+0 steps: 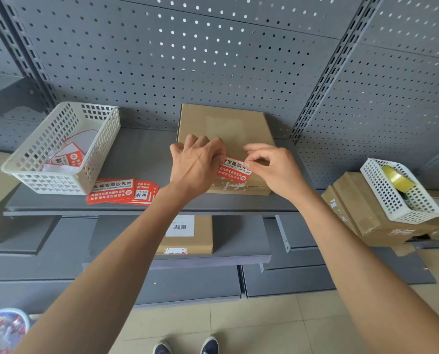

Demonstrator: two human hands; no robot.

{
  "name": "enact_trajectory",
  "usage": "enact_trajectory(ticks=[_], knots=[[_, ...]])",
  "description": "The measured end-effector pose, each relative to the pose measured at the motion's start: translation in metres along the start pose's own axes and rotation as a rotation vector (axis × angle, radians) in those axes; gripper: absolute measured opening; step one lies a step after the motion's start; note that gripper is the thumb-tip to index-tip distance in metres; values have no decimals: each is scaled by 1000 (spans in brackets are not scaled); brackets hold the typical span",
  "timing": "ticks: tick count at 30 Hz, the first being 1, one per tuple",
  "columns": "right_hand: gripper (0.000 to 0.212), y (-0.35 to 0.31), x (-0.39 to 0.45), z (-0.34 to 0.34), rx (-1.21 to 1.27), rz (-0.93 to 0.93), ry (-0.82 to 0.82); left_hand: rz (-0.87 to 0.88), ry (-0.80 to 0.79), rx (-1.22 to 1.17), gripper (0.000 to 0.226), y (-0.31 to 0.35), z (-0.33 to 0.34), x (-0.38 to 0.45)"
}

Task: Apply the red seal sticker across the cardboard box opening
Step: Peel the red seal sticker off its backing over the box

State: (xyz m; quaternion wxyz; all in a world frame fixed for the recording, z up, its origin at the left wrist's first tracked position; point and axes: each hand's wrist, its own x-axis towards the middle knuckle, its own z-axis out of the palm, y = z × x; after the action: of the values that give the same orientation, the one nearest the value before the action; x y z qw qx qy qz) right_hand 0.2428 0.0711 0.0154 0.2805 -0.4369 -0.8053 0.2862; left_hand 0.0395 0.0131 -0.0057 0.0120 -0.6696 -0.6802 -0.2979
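Note:
A flat brown cardboard box lies on the grey shelf, its front edge facing me with torn white tape remains along the seam. A red seal sticker with white and black print is held just above the box's front edge. My left hand pinches its left end and my right hand pinches its right end with thumb and forefinger. Whether the sticker touches the cardboard cannot be told.
A white lattice basket with sticker backings stands at the left; a pile of red stickers lies beside it. At right, a white basket with a tape roll rests on stacked boxes. Another box sits on the lower shelf.

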Motion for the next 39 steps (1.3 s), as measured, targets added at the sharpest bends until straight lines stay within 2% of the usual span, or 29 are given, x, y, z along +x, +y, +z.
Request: enact_trajectory(ticks=[7, 11, 21, 28, 33, 39], knots=[[6, 0, -5, -3, 23, 3, -3, 1, 5, -4, 12, 0, 0, 0], [11, 7, -8, -6, 67, 29, 23, 10, 7, -10, 11, -1, 1, 0], [6, 3, -15, -8, -8, 21, 10, 14, 15, -11, 11, -2, 1, 0], [4, 5, -13, -7, 66, 57, 18, 16, 11, -19, 11, -2, 0, 0], [28, -7, 1, 3, 44, 44, 41, 17, 2, -24, 8, -1, -1, 1], [8, -28, 14, 26, -66, -32, -16, 23, -9, -80, 6, -4, -6, -1]])
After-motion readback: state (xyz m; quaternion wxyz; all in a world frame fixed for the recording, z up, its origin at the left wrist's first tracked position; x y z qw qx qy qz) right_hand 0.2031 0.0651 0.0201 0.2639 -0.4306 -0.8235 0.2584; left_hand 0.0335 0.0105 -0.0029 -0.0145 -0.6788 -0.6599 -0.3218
